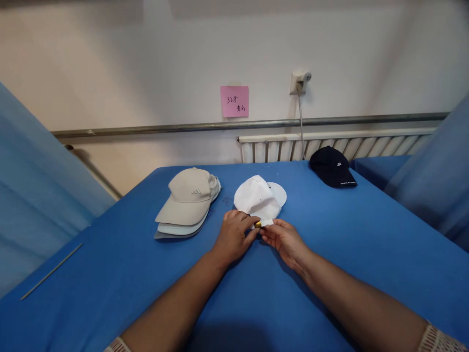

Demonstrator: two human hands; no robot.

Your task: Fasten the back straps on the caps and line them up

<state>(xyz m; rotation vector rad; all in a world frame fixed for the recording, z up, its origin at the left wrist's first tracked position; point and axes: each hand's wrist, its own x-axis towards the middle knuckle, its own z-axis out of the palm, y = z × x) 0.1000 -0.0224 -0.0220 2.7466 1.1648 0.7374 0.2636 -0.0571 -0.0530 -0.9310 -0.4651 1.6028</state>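
Note:
A white baseball cap (256, 195) lies on the blue-covered table, its brim pointing away to the right and its back strap side toward me. My left hand (236, 234) is closed on the near edge of the cap, thumb and fingers pinching beside a small gold-coloured buckle (258, 224). From the right, my right hand (284, 240) pinches the white strap (267, 222) of the same cap. The fingertips of both hands nearly meet at the buckle. Part of the cap's near rim is hidden behind my left fingers.
A stack of several caps, a beige one (190, 195) on top, sits to the left. A dark navy cap (331, 167) rests at the back right. One thin stick (51, 272) lies at the left. Behind the table are a radiator (286, 149) and a metal rail (176, 128).

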